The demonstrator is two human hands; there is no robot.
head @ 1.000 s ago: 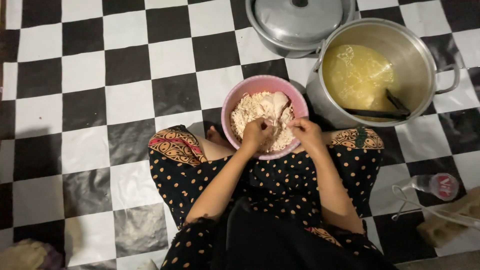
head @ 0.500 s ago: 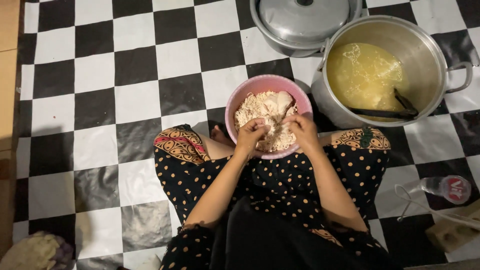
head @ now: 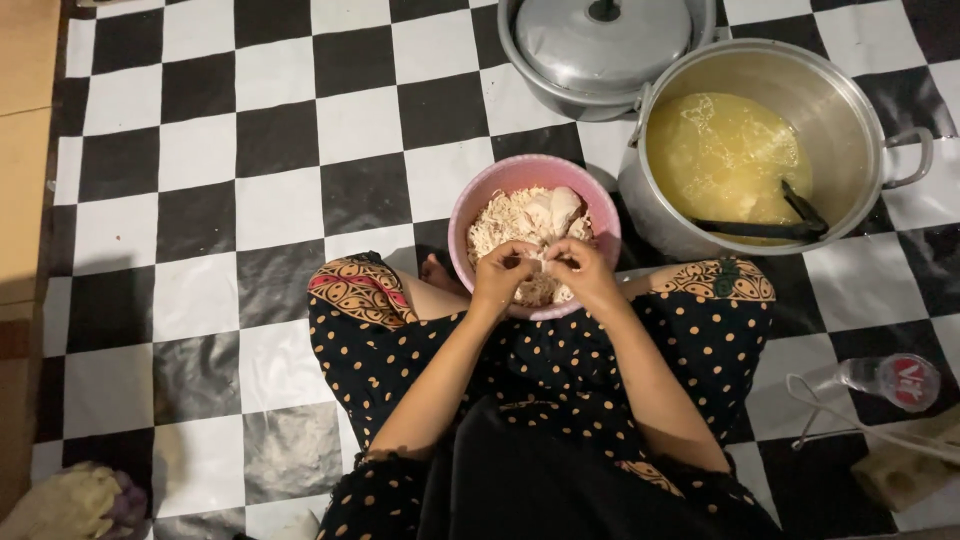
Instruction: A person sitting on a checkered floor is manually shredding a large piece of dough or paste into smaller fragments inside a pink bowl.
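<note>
Directly ahead, a pink bowl (head: 470, 215) of shredded pale meat (head: 510, 215) is set on the checkered floor (head: 250, 200) between the crossed legs. A shred is pinched between the fingertips of the left hand (head: 503, 278) and the right hand (head: 578, 275), both curled just above the bowl's near rim, which is hidden beneath them. Two metal pots are seen: one large pot (head: 850, 110) of yellow broth just right of the bowl, with a dark utensil (head: 765, 228) in it, and one lidded pot (head: 600, 45) beyond, cut off at the top. One plastic bottle (head: 890, 380) lies at the right. A bundle of cloth (head: 70, 500) at the lower left is hard to make out.
</note>
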